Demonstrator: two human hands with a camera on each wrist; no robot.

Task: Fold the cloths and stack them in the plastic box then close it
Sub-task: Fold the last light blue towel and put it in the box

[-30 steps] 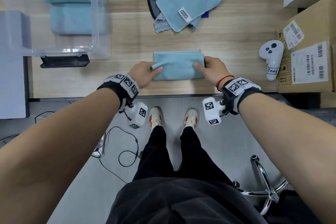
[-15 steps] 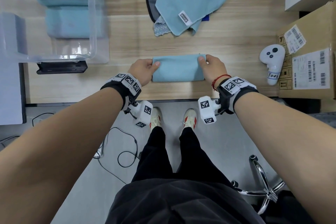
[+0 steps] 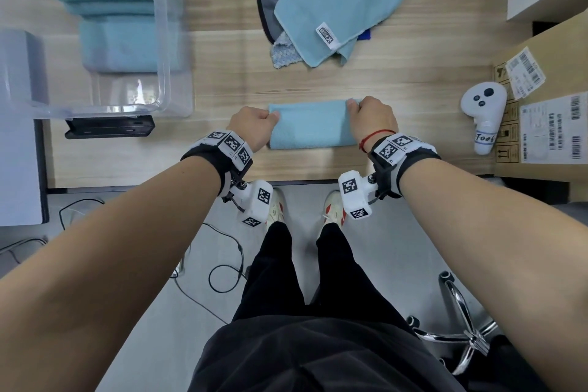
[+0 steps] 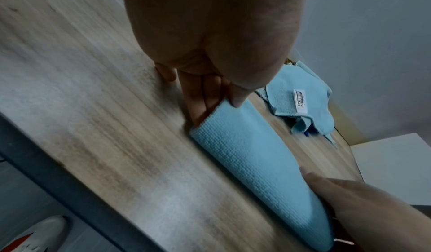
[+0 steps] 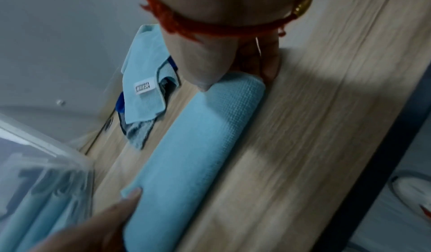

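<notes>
Handwritten "Tool" on white controller (image 3: 484, 116) handle, box labels and cloth tag illegible

A fine waffle weave, matt and soft, was seen on the folded cloth (image 3: 313, 124). The table (image 3: 413, 86) was finished in pale, matt wood grain. The plastic box (image 3: 165, 41) was made of clear, glossy plastic. Smooth white plastic was shown by the controller (image 3: 483, 105), and brown card with paper labels by the carton (image 3: 547, 124).
</notes>
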